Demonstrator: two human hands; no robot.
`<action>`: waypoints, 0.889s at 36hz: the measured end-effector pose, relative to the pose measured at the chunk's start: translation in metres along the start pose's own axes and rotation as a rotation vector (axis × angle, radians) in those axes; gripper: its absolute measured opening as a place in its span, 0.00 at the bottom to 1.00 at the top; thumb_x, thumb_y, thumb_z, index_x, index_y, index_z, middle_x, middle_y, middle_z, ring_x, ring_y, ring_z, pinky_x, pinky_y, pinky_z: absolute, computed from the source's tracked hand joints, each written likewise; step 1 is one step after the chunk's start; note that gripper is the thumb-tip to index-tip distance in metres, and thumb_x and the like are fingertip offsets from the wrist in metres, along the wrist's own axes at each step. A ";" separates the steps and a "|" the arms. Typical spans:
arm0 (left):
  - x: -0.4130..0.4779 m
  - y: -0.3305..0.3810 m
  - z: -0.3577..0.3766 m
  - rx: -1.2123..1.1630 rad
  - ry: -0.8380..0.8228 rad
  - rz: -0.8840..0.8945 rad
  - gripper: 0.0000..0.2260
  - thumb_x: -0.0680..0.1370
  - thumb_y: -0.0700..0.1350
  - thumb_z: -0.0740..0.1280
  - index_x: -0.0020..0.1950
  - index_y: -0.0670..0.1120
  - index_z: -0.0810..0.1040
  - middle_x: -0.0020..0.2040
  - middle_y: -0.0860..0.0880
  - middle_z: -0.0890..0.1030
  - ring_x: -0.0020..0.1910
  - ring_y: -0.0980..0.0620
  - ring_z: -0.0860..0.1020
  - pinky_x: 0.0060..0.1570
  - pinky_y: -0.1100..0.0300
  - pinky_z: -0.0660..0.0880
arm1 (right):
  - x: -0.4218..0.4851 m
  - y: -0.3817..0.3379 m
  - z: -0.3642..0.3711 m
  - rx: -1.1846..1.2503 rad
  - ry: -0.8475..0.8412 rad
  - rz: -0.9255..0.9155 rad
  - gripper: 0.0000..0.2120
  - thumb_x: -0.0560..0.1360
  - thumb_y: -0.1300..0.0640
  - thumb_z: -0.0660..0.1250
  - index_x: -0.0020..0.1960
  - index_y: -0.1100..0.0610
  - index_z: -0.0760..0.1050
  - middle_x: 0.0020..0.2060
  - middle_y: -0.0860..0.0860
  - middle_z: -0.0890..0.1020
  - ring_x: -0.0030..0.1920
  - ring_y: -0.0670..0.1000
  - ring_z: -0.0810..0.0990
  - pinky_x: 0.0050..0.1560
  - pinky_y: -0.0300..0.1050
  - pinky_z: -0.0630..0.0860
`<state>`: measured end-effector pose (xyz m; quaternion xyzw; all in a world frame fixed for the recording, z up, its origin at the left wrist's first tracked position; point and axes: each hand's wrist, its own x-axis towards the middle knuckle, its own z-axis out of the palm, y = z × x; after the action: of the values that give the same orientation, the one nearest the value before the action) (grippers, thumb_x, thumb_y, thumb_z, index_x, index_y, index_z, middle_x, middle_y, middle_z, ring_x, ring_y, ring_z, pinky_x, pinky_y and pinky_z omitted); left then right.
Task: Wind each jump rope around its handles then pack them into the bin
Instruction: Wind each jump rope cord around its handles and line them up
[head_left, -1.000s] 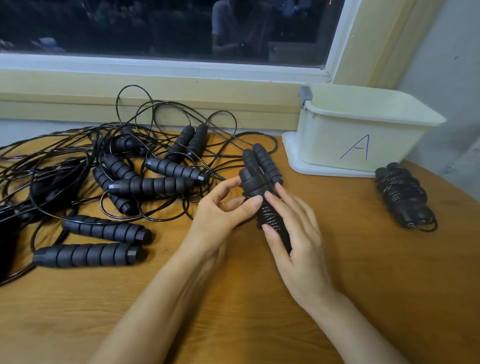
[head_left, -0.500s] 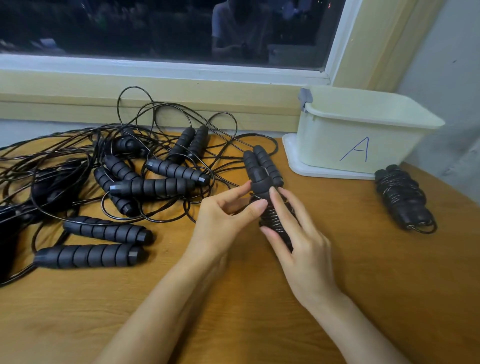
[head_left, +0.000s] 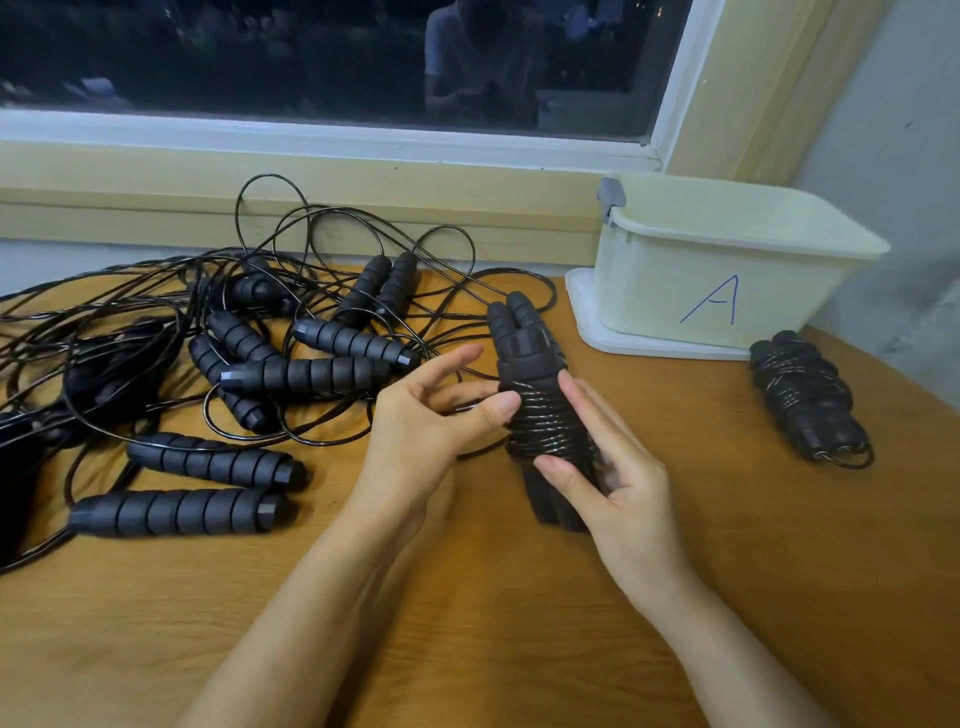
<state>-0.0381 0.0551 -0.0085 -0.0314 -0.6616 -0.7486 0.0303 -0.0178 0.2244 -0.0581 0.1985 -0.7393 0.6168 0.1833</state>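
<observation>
The bundle (head_left: 540, 410), two handles side by side, sits at the table's (head_left: 519, 649) centre. Its cord band is wider than a second ago, so winding looks nearly done. The right hand (head_left: 618, 488) stays clamped round the bundle's lower end. The left hand (head_left: 431, 415) has slid its thumb down from the handle tops onto the coils, fingers spread; whether it pinches the slack loop at 9 o'clock I cannot tell. The bin (head_left: 727, 291) waits at 1 o'clock, a finished bundle (head_left: 808, 400) at 3, the unwound ropes (head_left: 291, 364) at 9.
</observation>
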 end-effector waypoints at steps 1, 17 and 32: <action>0.000 0.000 0.000 0.003 -0.008 -0.008 0.28 0.64 0.45 0.75 0.64 0.49 0.77 0.47 0.48 0.86 0.47 0.58 0.84 0.42 0.74 0.74 | 0.000 -0.001 0.000 0.028 -0.008 0.011 0.29 0.74 0.52 0.70 0.73 0.43 0.69 0.70 0.35 0.71 0.74 0.44 0.68 0.71 0.45 0.68; -0.001 0.005 -0.006 -0.155 -0.122 -0.169 0.26 0.65 0.44 0.74 0.63 0.47 0.78 0.54 0.45 0.85 0.52 0.48 0.84 0.42 0.62 0.79 | 0.006 -0.010 -0.004 0.230 -0.077 0.124 0.26 0.74 0.55 0.70 0.69 0.37 0.72 0.68 0.39 0.76 0.71 0.44 0.71 0.67 0.37 0.69; -0.003 -0.002 0.006 -0.181 0.085 -0.139 0.25 0.65 0.42 0.75 0.62 0.44 0.79 0.42 0.47 0.87 0.39 0.53 0.85 0.36 0.65 0.79 | 0.010 -0.005 -0.007 0.074 -0.048 0.148 0.23 0.77 0.54 0.66 0.72 0.45 0.70 0.71 0.39 0.73 0.73 0.44 0.68 0.72 0.43 0.66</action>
<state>-0.0356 0.0615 -0.0099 0.0436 -0.5900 -0.8062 0.0032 -0.0231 0.2299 -0.0473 0.1646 -0.7331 0.6504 0.1119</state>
